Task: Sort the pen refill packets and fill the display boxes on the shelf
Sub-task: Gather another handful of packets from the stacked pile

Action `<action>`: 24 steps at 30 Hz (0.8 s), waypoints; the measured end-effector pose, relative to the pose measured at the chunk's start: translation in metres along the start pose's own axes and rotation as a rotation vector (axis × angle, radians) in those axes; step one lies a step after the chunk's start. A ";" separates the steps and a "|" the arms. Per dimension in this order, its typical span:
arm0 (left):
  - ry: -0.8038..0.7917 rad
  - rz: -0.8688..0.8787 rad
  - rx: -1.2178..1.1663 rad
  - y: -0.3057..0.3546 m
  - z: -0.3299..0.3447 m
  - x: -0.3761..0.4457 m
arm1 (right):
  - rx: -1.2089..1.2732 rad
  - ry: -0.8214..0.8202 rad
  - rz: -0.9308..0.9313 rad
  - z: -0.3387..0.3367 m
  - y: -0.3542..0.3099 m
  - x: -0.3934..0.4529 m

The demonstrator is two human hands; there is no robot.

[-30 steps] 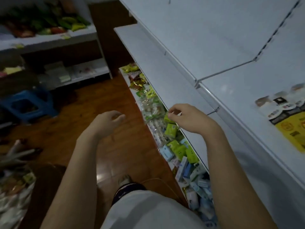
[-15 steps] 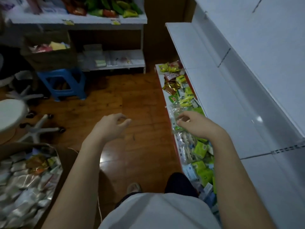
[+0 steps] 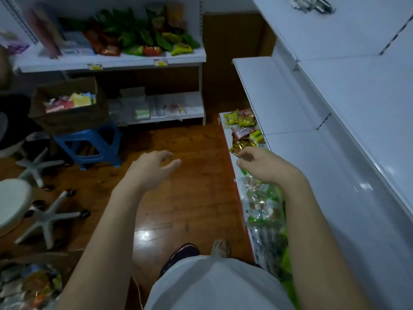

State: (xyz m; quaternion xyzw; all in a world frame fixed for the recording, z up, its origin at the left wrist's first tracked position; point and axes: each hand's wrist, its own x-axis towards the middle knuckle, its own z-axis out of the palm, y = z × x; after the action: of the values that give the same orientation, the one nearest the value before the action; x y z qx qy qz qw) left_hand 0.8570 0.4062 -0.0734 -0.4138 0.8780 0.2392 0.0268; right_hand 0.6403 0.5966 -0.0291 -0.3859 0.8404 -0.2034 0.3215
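Two hands held out beside the low shelf (image 3: 225,121).
Left hand (image 3: 152,170) hangs over the floor, fingers loosely curled, grip empty; right hand (image 3: 266,165) hovers above packets (image 3: 261,198) at the shelf's front edge, grip unclear.

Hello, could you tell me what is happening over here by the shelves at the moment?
A person stands on the wooden floor beside a low white shelf lined with small packets. The right hand hovers over those packets with fingers loosely curled; whether it holds anything is unclear. The left hand hangs open over the floor, holding nothing. A cardboard box of more packets sits at lower left, and a blue stool stands further back.
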 end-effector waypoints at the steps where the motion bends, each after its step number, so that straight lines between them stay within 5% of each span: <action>1: 0.019 0.009 -0.002 0.007 -0.007 0.015 | 0.004 0.004 -0.007 -0.010 -0.001 0.015; 24: -0.138 0.090 -0.038 -0.010 -0.103 0.416 | 0.039 0.035 0.185 -0.117 -0.067 0.381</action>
State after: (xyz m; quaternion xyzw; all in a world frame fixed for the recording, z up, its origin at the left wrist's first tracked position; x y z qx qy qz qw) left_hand 0.6066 0.0588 -0.0884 -0.3570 0.8871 0.2845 0.0686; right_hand 0.4048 0.2690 -0.0518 -0.2966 0.8739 -0.1957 0.3317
